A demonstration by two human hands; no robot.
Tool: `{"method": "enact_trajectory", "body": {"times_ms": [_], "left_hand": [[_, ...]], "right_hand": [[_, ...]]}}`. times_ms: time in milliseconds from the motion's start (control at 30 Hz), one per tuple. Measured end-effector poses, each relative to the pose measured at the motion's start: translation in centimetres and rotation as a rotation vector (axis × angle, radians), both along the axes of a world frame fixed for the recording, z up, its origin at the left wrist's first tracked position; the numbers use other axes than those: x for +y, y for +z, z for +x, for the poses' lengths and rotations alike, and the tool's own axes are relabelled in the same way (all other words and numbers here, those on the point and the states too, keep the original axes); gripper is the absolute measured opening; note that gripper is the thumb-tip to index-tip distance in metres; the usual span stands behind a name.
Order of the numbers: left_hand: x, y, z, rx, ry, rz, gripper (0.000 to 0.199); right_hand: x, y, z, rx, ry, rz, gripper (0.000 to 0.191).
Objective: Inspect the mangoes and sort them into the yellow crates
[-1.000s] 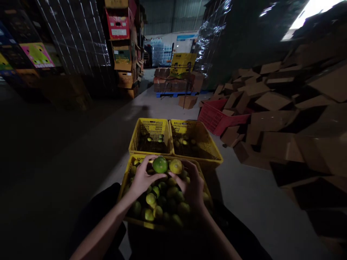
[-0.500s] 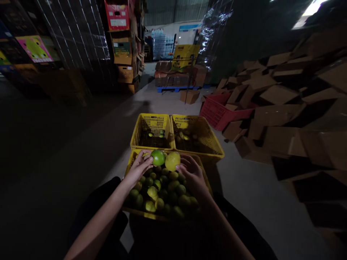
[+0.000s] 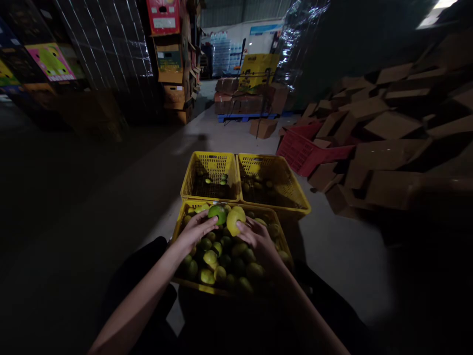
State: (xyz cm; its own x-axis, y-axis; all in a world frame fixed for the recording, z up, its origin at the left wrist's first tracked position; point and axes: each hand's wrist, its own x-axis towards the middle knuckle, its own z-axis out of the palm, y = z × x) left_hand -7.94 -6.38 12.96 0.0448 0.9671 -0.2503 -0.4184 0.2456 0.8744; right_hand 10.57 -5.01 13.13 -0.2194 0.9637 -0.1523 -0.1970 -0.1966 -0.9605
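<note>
My left hand (image 3: 197,229) is closed round a green lime (image 3: 217,215), thumb across its near side. Beside it, my right hand (image 3: 257,235) grips a yellow lemon (image 3: 235,221) between thumb and fingers. Both fruits are held up close together over a yellow plastic crate (image 3: 195,287) between my knees. Many green and yellowish citrus fruits (image 3: 226,261) fill that crate; my hands and forearms hide some of them.
Beyond it stand two more yellow crates, the left one (image 3: 184,183) and the right one (image 3: 298,197), each with several fruits at the bottom. A red crate (image 3: 305,153) and piled cardboard boxes (image 3: 391,153) lie to the right. A blue pallet (image 3: 246,118) bears boxes farther back.
The lemon has turned in my right hand, its pointed end now lower. My left thumb has moved further over the lime. The whole view has shifted slightly.
</note>
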Motion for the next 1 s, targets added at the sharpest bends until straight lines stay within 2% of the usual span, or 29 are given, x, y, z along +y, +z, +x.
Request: {"method": "enact_trajectory", "body": {"times_ms": [167,333,533,633,767,900,1000], "left_hand": [[0.7,-0.4,0.1,-0.158,0.02,-0.122,0.022],[1.1,-0.5,-0.1,-0.217,0.012,-0.175,0.016],[0.7,0.0,0.3,-0.137,0.026,-0.16,0.025],[0.3,0.4,0.6,-0.054,0.002,-0.11,0.03],[0.2,0.3,0.8,0.008,-0.026,-0.103,0.031],[0.9,-1.0,0.5,-0.003,0.0,-0.178,0.029],[1.0,-1.7,0.4,-0.058,-0.043,-0.171,0.028]], "right_hand": [[0.3,-0.4,0.2,0.103,-0.028,-0.057,0.046],[0.7,-0.8,0.3,0.148,-0.02,-0.068,0.034],[1.2,-1.4,0.0,0.228,-0.011,-0.178,0.036],[1.4,-1.6,-0.2,0.228,0.045,-0.2,0.036],[1.3,-1.9,-0.4,0.117,-0.001,-0.116,0.033],[0.9,-1.8,-0.3,-0.017,0.011,0.033,0.038],[0.6,-1.5,-0.2,-0.037,0.001,0.095,0.043]]}}
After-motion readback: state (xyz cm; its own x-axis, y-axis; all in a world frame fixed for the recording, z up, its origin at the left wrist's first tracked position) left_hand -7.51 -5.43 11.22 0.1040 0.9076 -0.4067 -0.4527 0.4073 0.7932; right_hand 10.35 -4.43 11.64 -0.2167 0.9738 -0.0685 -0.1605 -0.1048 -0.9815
